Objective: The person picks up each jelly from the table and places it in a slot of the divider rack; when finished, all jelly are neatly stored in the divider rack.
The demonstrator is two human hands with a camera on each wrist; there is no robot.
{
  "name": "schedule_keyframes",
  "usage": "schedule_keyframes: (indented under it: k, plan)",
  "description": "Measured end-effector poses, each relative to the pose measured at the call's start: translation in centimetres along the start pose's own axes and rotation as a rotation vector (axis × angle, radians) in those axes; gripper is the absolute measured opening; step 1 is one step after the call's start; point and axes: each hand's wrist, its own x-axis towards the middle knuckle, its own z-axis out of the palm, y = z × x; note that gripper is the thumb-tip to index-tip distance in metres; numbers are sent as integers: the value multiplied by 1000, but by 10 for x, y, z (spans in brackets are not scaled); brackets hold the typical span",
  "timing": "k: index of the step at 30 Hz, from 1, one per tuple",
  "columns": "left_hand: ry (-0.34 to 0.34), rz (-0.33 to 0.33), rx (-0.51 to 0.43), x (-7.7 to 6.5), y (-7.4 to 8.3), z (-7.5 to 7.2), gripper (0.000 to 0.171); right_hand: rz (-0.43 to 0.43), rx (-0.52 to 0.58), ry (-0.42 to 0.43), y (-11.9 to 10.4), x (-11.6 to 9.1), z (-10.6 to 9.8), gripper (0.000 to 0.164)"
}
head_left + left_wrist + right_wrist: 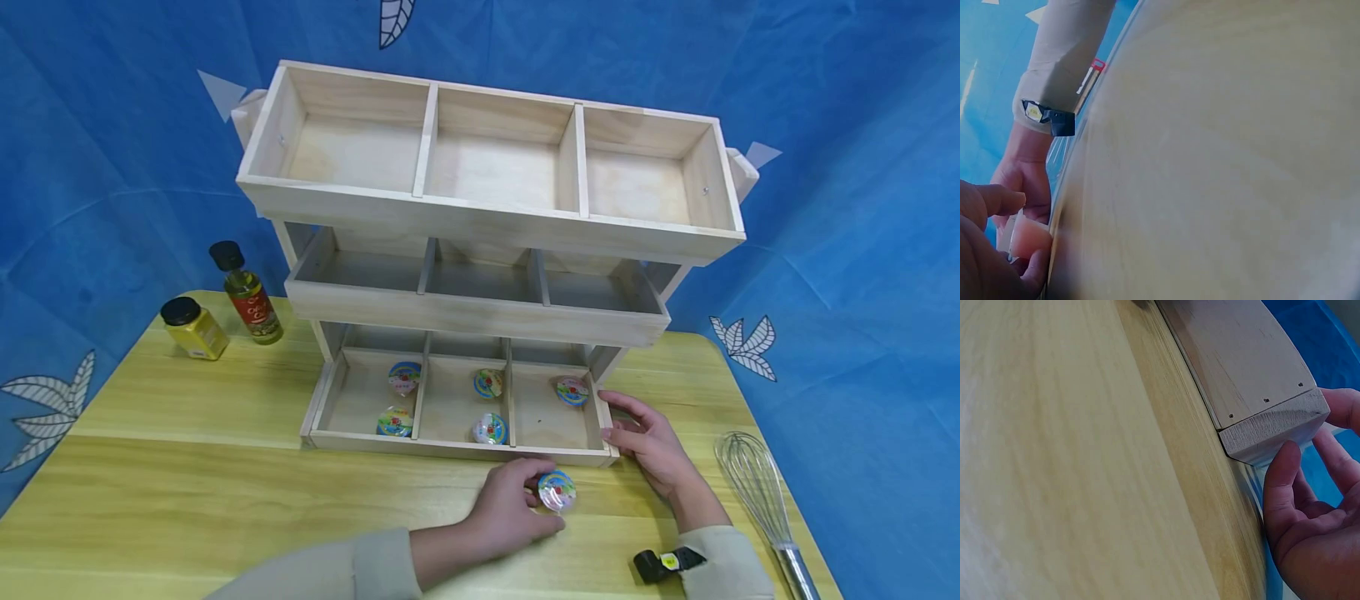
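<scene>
A three-tier wooden rack [480,317] stands on the wooden table [187,483]. Its bottom tray [457,448] holds small sealed jelly cups: two in the left compartment [403,379], two in the middle [487,383], one on the right [572,390]. Just in front of the tray, my left hand [534,498] pinches another jelly cup [558,490] at table level. The left wrist view shows its fingers [997,200] round the pinkish cup [1029,237]. My right hand [637,433] rests with straight fingers against the tray's right front corner [1272,428], thumb [1282,481] touching the wood.
An oil bottle [247,293] and a yellow spice jar [193,327] stand at the table's back left. A metal whisk [753,483] lies near the right edge. The rack's two upper tiers hold nothing. Blue cloth hangs behind.
</scene>
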Motion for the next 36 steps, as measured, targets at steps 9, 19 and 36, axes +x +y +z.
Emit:
schedule_keyframes:
  k: [9, 19, 36]
  plan:
    - [17, 36, 44, 4, -7, 4, 59, -4, -8, -4, 1, 0, 0, 60]
    - [28, 42, 29, 6, -8, 5, 52, -17, -10, -2, 1, 0, 1, 60]
    - [-31, 66, 36, 10, -7, 3, 50, -3, -1, 2, 0, 0, -1, 63]
